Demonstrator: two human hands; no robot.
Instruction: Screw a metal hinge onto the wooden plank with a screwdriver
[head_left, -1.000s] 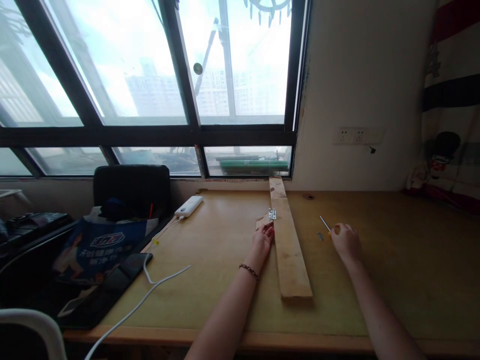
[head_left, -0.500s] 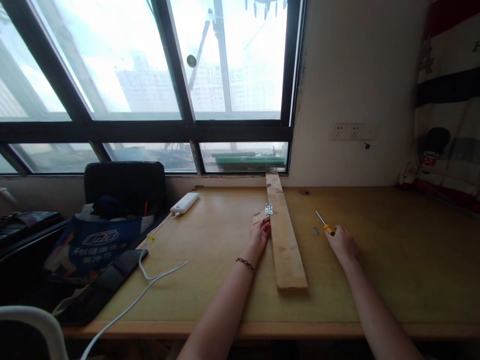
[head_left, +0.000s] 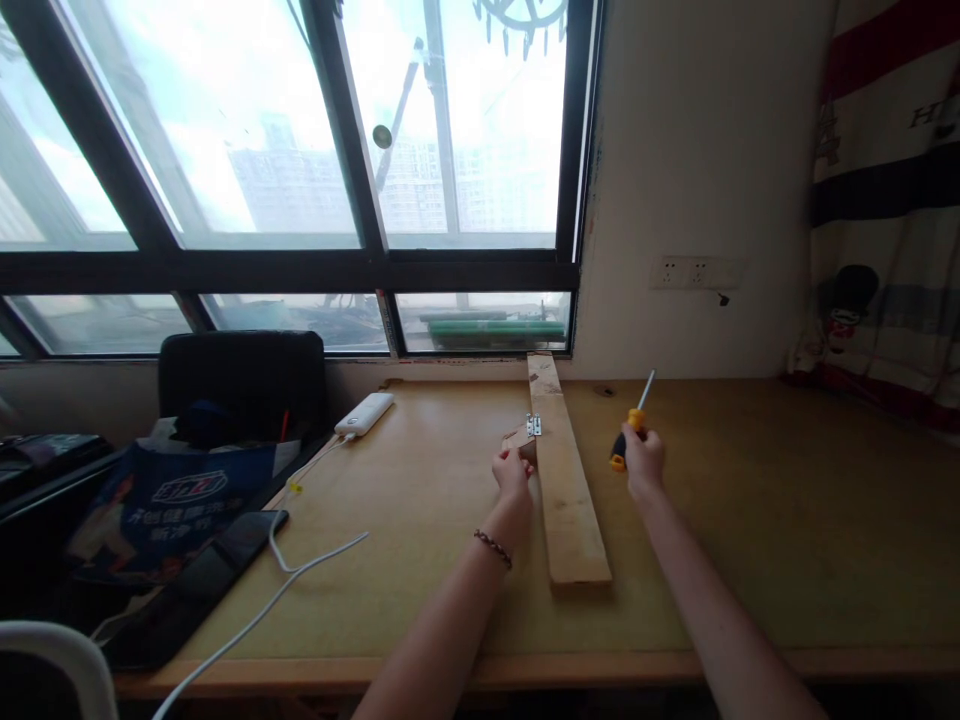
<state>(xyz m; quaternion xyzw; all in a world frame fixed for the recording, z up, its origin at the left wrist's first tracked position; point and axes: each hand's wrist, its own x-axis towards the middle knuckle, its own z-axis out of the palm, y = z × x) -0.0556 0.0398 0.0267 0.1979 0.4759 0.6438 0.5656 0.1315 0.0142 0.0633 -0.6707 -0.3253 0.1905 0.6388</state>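
My right hand (head_left: 643,460) is closed around the yellow and black handle of a screwdriver (head_left: 636,420), held to the right of the plank with its metal shaft pointing up. A long wooden plank (head_left: 574,500) lies lengthwise on the table. Against its left edge sits a small wooden block (head_left: 517,437), and a silver hinge (head_left: 533,425) spans the joint between them. My left hand (head_left: 514,478) is at the near end of this block, its fingertips pinched together. Whatever they hold is too small to make out.
A white power bank (head_left: 365,413) with a white cable (head_left: 315,562) lies on the left of the wooden table (head_left: 435,590). Beyond the left edge stands a black chair (head_left: 241,375) with a blue bag (head_left: 180,500). The window and wall bound the back.
My right hand has lifted the screwdriver and moved left, turning its tip upward. My left hand has shifted slightly back, its fingers now pinched. The small metal pieces by the screwdriver are now hidden.
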